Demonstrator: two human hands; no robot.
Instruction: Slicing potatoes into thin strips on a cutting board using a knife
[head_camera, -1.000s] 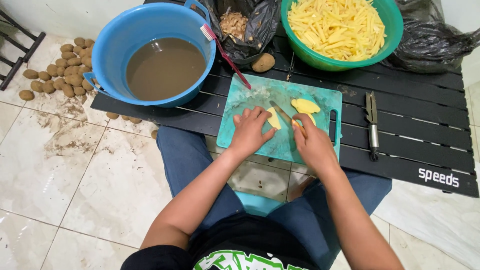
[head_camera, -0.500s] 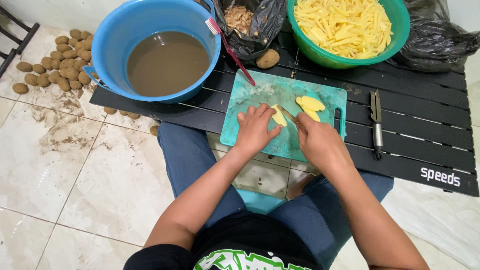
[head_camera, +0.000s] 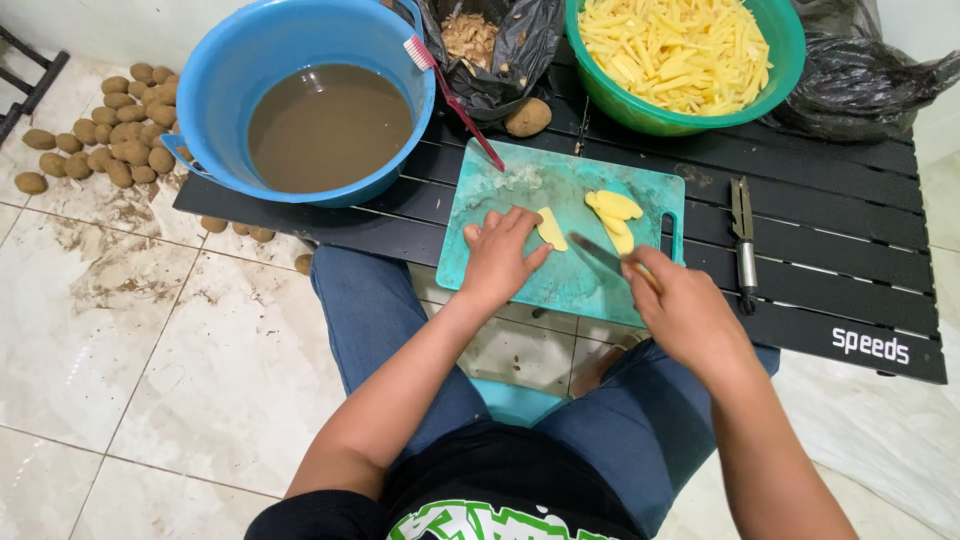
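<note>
A teal cutting board (head_camera: 520, 190) lies on a low black slatted table (head_camera: 840, 270). My left hand (head_camera: 497, 255) rests flat on the board, its fingertips against a pale yellow potato slice (head_camera: 551, 228). My right hand (head_camera: 685, 315) grips a knife (head_camera: 610, 258) by the handle, the dark blade pointing toward the slice. More peeled potato pieces (head_camera: 615, 212) lie stacked just right of the blade, near the board's handle end.
A blue basin of muddy water (head_camera: 325, 125) with a red toothbrush (head_camera: 455, 95) stands at the back left. A green bowl of potato sticks (head_camera: 680, 50), black bags of peelings (head_camera: 490, 45), an unpeeled potato (head_camera: 527, 117) and a peeler (head_camera: 743, 245) are nearby. Several potatoes (head_camera: 110, 150) lie on the floor.
My right hand has drawn back toward me with the knife, lifting the blade away from the slice. My left hand still holds the slice down.
</note>
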